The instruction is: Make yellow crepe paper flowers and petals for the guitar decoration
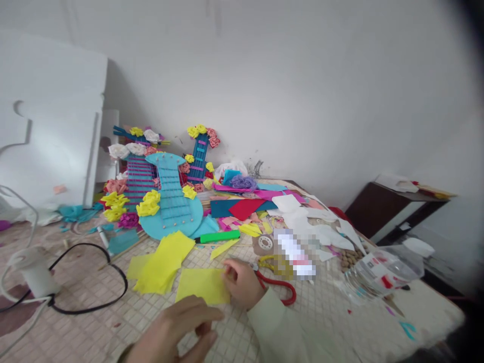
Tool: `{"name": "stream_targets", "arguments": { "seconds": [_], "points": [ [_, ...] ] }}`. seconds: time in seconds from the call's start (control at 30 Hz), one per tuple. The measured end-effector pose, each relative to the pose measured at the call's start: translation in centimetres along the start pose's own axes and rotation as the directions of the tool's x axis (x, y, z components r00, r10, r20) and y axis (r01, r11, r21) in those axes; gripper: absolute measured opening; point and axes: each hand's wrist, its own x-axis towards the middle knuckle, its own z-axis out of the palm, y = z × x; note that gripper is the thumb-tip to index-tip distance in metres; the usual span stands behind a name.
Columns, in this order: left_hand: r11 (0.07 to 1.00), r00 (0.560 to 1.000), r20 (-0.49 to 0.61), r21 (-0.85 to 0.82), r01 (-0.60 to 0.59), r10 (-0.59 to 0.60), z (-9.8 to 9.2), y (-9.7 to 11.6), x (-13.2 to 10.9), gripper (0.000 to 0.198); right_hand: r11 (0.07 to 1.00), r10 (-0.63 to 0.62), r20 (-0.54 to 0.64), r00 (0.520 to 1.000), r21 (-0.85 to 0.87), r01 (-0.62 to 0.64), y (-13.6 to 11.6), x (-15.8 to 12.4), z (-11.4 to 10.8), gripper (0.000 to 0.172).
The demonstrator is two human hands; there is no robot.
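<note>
- Evidently, the thing in hand is a single pale-yellow rectangular sheet of thin paper (pixel 200 286), lying flat on the bench with the grid-patterned cover (pixel 94 335), just to the right of a fanned stack of bright-yellow paper sheets (pixel 164 264).
- The bare right hand (pixel 245 285) is at the sheet's right edge, its thumb and forefinger curled close together; I cannot tell whether that grip pinches the paper or merely rests against it.
- The bare left hand (pixel 181 325), a little blurred, is at the near side of the sheet, its grip moderately wide, with a gap between thumb and fingers and nothing visible in it.
- The sheet should be nearly weightless and limp, probably crepe-like, so it would bend under its own weight and shift with a brush of a sleeve.
- It looks dry and matt, so slipping seems a small worry; tearing or creasing seems the greater one, most of all at the edges.
- A light pinch at a near corner or along the right edge would suit best, with flat fingertips steadying the middle; a hard squeeze would likely crumple it.
- The scissors with red looped handles (pixel 285 286) lie just beside the right wrist, where a loose edge or cuff could catch; the bright-green marker (pixel 220 236) lies beyond the sheet, apart from it.
</note>
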Motion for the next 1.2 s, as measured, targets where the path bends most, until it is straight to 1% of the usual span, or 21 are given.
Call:
{"name": "stream_targets", "arguments": {
  "seconds": [0.07, 0.13, 0.2, 0.27, 0.3, 0.37, 0.47, 0.53, 0.63, 0.7, 0.73, 0.77, 0.8, 0.83, 0.87, 0.9, 0.93, 1.0, 1.07, 1.13, 1.2],
  "points": [
    [0.984, 0.997, 0.070, 0.176, 0.019, -0.032, -0.1, -1.9, -0.3, 0.026, 1.000, 0.022, 0.019, 1.000, -0.014, -0.022, -0.2, -0.1, 0.2, 0.028],
    [0.942, 0.990, 0.093, 0.328, 0.074, -0.110, 0.4, -3.7, -1.5, 0.035, 0.999, 0.043, 0.030, 0.999, -0.032, -0.042, -0.5, -0.1, 0.3, 0.028],
    [0.913, 0.974, 0.147, 0.396, 0.102, -0.172, 1.2, -4.9, -2.8, 0.045, 0.997, 0.056, 0.031, 0.998, -0.052, -0.055, -0.8, -0.2, 0.4, 0.027],
    [0.894, 0.967, 0.133, 0.424, 0.142, -0.216, 2.1, -5.1, -3.4, 0.045, 0.995, 0.069, 0.025, 0.997, -0.071, -0.068, -1.0, -0.3, 0.4, 0.026],
    [0.884, 0.967, 0.090, 0.433, 0.178, -0.239, 2.4, -5.0, -3.5, 0.044, 0.994, 0.078, 0.025, 0.997, -0.078, -0.075, -1.0, -0.3, 0.4, 0.026],
    [0.884, 0.966, 0.052, 0.420, 0.207, -0.252, 2.7, -4.5, -3.0, 0.041, 0.993, 0.092, 0.038, 0.995, -0.084, -0.089, -1.1, -0.4, 0.3, 0.026],
    [0.907, 0.970, 0.072, 0.376, 0.191, -0.234, 2.7, -4.5, -2.0, 0.038, 0.994, 0.093, 0.070, 0.993, -0.064, -0.088, -1.2, -0.4, 0.2, 0.021],
    [0.908, 0.974, 0.052, 0.376, 0.184, -0.219, 2.7, -5.3, -1.7, 0.036, 0.995, 0.088, 0.062, 0.994, -0.042, -0.085, -1.2, -0.4, 0.1, 0.017],
    [0.901, 0.977, -0.074, 0.378, 0.214, -0.200, 2.9, -7.0, -1.7, 0.038, 0.998, 0.059, 0.029, 0.998, 0.000, -0.059, -1.1, -0.4, 0.1, 0.011],
    [0.918, 0.959, -0.196, 0.301, 0.257, -0.204, 2.9, -7.9, -1.6, 0.043, 0.999, 0.025, 0.019, 1.000, 0.038, -0.026, -1.1, -0.4, -0.1, 0.009],
    [0.933, 0.943, -0.249, 0.227, 0.280, -0.222, 2.7, -8.2, -1.3, 0.047, 0.996, 0.008, 0.025, 1.000, 0.086, -0.010, -1.1, -0.4, -0.2, 0.008],
    [0.943, 0.919, -0.294, 0.127, 0.309, -0.261, 2.3, -8.2, -0.9, 0.053, 0.988, -0.008, 0.040, 0.999, 0.153, 0.002, -1.2, -0.3, -0.4, 0.007],
    [0.940, 0.896, -0.303, -0.004, 0.341, -0.326, 1.7, -8.1, -0.3, 0.060, 0.973, -0.027, 0.064, 0.998, 0.231, 0.012, -1.3, -0.1, -0.6, 0.005],
    [0.908, 0.857, -0.302, -0.151, 0.390, -0.418, 1.0, -7.8, 0.4, 0.067, 0.949, -0.048, 0.093, 0.994, 0.315, 0.016, -1.5, 0.2, -0.9, 0.004],
    [0.826, 0.797, -0.261, -0.334, 0.454, -0.544, 0.2, -7.4, 1.2, 0.072, 0.924, -0.067, 0.120, 0.991, 0.382, 0.016, -1.7, 0.5, -1.2, 0.002],
    [0.679, 0.738, -0.125, -0.516, 0.522, -0.663, -0.6, -7.0, 2.0, 0.075, 0.903, -0.084, 0.143, 0.986, 0.428, 0.015, -2.0, 1.0, -1.5, 0.003],
    [0.613, 0.724, -0.044, -0.570, 0.548, -0.688, -1.3, -6.7, 2.8, 0.070, 0.887, -0.097, 0.157, 0.983, 0.461, 0.014, -2.3, 1.5, -1.9, 0.005],
    [0.525, 0.704, 0.050, -0.629, 0.573, -0.708, -2.3, -6.2, 4.2, 0.045, 0.862, -0.112, 0.169, 0.979, 0.508, 0.011, -3.0, 2.8, -2.5, 0.011],
    [0.473, 0.678, 0.055, -0.675, 0.566, -0.733, -2.5, -6.1, 5.0, 0.029, 0.811, -0.111, 0.173, 0.979, 0.585, -0.012, -3.6, 4.0, -2.9, 0.018],
    [0.418, 0.634, 0.017, -0.737, 0.531, -0.774, -2.1, -6.5, 5.4, 0.025, 0.726, -0.090, 0.174, 0.981, 0.686, -0.055, -3.9, 4.8, -3.0, 0.030],
    [0.366, 0.583, -0.017, -0.793, 0.487, -0.813, -1.5, -6.9, 5.4, 0.024, 0.654, -0.082, 0.178, 0.981, 0.752, -0.082, -3.7, 4.9, -2.6, 0.039]
  ]
}}
